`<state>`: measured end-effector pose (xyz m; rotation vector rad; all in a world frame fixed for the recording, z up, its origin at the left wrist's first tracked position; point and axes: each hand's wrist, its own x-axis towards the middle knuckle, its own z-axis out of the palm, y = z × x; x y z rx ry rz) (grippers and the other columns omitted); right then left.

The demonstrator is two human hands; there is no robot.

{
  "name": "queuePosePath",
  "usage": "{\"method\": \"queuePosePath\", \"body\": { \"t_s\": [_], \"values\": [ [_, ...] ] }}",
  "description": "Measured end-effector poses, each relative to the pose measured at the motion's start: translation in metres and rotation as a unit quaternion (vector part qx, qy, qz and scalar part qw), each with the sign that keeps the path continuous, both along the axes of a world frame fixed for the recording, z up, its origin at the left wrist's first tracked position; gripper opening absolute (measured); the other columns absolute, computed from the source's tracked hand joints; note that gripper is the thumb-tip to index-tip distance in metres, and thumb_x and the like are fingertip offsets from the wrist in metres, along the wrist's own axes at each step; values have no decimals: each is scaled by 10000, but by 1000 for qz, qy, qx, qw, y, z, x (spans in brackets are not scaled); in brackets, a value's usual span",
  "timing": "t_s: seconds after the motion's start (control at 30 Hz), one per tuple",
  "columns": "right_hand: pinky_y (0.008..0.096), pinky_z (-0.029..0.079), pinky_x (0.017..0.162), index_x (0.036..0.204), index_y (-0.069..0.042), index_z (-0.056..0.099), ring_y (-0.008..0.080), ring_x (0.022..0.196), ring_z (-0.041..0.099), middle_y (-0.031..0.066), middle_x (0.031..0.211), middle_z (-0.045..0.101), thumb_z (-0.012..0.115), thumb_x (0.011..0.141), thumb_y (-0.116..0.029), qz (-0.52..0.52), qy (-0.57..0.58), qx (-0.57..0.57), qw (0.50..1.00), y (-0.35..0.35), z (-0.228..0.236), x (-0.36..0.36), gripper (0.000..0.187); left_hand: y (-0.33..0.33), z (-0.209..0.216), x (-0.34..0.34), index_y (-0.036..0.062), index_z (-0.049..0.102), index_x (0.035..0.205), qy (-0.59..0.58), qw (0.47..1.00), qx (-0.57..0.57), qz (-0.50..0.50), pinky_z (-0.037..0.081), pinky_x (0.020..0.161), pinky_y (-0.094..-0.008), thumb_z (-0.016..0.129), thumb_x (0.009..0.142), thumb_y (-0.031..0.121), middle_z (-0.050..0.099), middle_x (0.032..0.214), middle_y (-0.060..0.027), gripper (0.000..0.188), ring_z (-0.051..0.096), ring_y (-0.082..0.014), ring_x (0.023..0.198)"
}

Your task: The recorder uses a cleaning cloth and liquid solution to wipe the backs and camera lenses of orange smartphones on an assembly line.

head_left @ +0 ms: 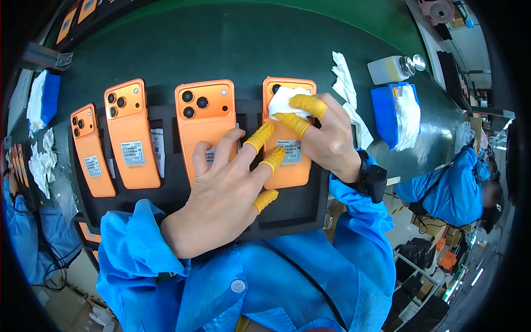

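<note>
An orange phone (287,172), back side up with a printed label, lies on the right of a black foam tray (133,209). My right hand (329,133), wearing yellow finger cots, pinches a folded white wipe (282,100) against its camera area, partly covering the lenses. Spread over the tray, my left hand (221,202) is open. Its yellow-capped fingertips rest at this phone's left side and label, while its bare fingers lie over the lower part of a second orange phone (204,133). Two more orange phones, one upright beside another (130,124), lie farther left in the tray.
On the green table (249,44), a crumpled white wipe (345,88) lies right of the tray. Beyond it stand a blue box of wipes (384,113) and a bottle with a metal pump top (387,70). Another blue box (51,94) is at left. People in blue sit on both sides.
</note>
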<state>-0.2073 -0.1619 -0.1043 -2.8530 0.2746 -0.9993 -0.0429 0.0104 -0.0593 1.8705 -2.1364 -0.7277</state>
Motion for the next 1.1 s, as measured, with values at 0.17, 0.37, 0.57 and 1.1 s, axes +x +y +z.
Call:
{"method": "queuePosePath", "body": {
  "t_s": [0.17, 0.37, 0.57, 1.1],
  "values": [
    [324, 471, 561, 857, -57, 785, 224, 715, 562, 75, 959, 642, 756, 590, -55, -5, -10, -13, 1000, -7, -3, -1, 268, -1, -2, -1, 83, 621, 1251, 13, 1000, -21, 5, 227, 1003, -597, 763, 824, 228, 441, 1416, -150, 473, 319, -386, 1366],
    [323, 469, 558, 862, -46, 784, 228, 714, 567, 81, 958, 646, 764, 605, -49, -4, -8, -8, 1000, -4, 0, -4, 258, 0, -1, -2, 87, 615, 1271, 12, 1000, -10, 3, 223, 1009, -590, 767, 823, 236, 440, 1425, -146, 496, 324, -383, 1360],
    [334, 474, 549, 880, -48, 785, 242, 727, 584, 93, 921, 658, 780, 614, -28, -25, -22, -3, 999, -10, 2, -4, 267, 0, 0, 0, 93, 609, 1288, 16, 1000, -21, 2, 222, 1015, -582, 769, 818, 231, 441, 1430, -141, 515, 330, -381, 1357],
    [341, 461, 551, 888, -57, 795, 241, 728, 570, 97, 935, 663, 763, 596, -5, -48, -28, -13, 998, -18, -2, -7, 299, -2, 25, 19, 112, 609, 1338, 163, 984, 73, -16, 248, 1049, -474, 799, 805, 249, 486, 1410, -130, 583, 385, -353, 1312]
  ]
}}
